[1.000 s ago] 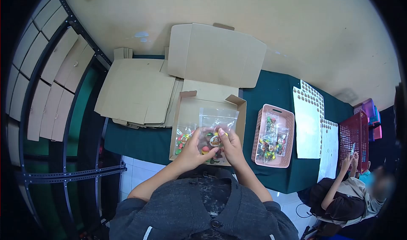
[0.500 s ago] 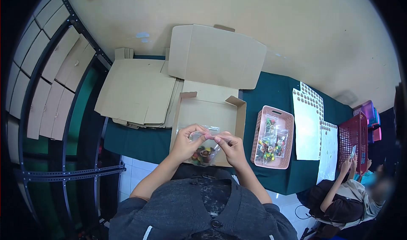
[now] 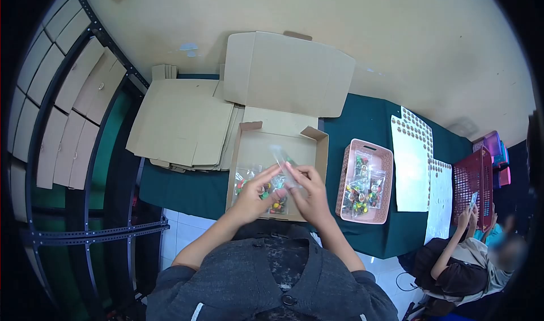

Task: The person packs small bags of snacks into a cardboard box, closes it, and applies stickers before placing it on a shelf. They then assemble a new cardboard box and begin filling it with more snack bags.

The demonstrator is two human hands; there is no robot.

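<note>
A clear plastic bag (image 3: 279,153) stands tilted between my hands, over the open cardboard box (image 3: 322,159). My right hand (image 3: 310,195) grips the bag, its thumb and fingers on either side of it. Close by, my left hand (image 3: 253,198) has its fingers stretched toward the bag and the thumb apart; the fingertips seem to touch it. Below my hands, clear bags of small colourful pieces (image 3: 277,206) lie in the box, partly hidden by my fingers. The held bag is blurred, and its contents are mostly hidden.
Flat cardboard pieces (image 3: 181,117) are stacked left of the box. On the right, a pink basket (image 3: 347,207) holds several filled bags, beside sticker sheets (image 3: 409,173). Farther right are a red crate (image 3: 462,176) and a seated person (image 3: 467,264). A rack (image 3: 85,207) stands left.
The bag has turned from facing me to nearly edge-on and risen slightly. My left fingers have left its top edge and straightened. More bags in the box have come into view.
</note>
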